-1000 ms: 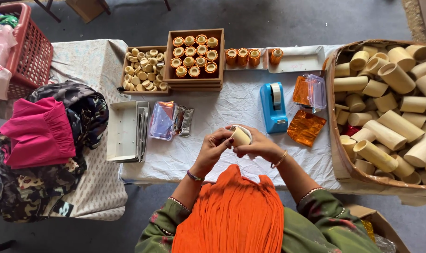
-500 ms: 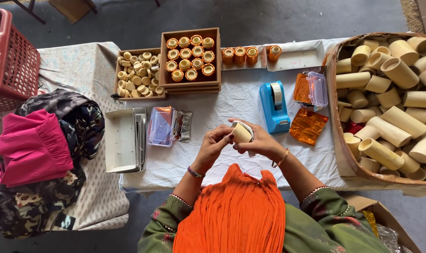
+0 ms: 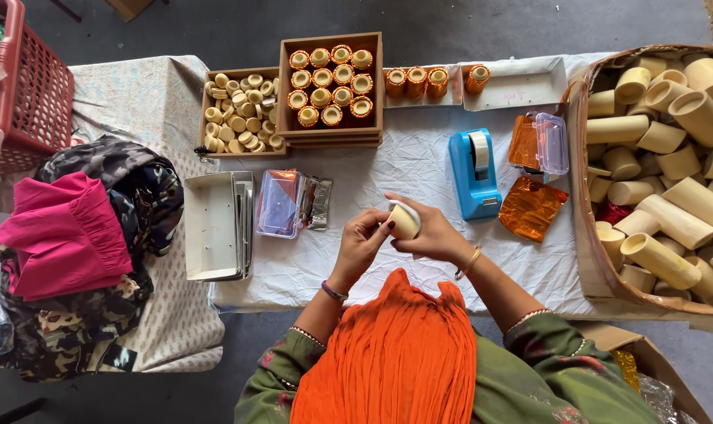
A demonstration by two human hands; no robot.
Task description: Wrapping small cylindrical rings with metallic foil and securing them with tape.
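- Head view: the person is sitting at a table (image 3: 419, 169) covered with a white cloth, an orange scarf (image 3: 395, 361) hanging down in front of the camera and hiding the near table edge.
- Beyond the hands a blue tape dispenser (image 3: 474, 174) is standing; to its right a clear lidded box (image 3: 543, 144) with orange foil inside, and one loose foil sheet (image 3: 531, 208) lying just below it.
- Left of the hands a second clear box (image 3: 282, 204) is lying beside a white tray stack (image 3: 217, 226).
- At the far edge two wooden boxes are sitting side by side: the smaller box (image 3: 242, 112) is heaped with plain caps, too many to count; the taller box (image 3: 330, 82) is holding eleven orange-trimmed tubes.
- Four more orange tubes are standing on a white tray (image 3: 521, 85) to the right.
- A basket (image 3: 588, 235) on the right is piled with plain tubes, count unclear.
- A red crate (image 3: 31, 86) and a heap of clothes (image 3: 74, 243) are lying far left.
- One short tube (image 3: 404, 221) is being held above the cloth, between both hands.
- The right hand (image 3: 435, 235) is wrapping it, fingers clamped round its body.
- The left hand (image 3: 362, 239) is touching its left end, fingers pinched on the rim.
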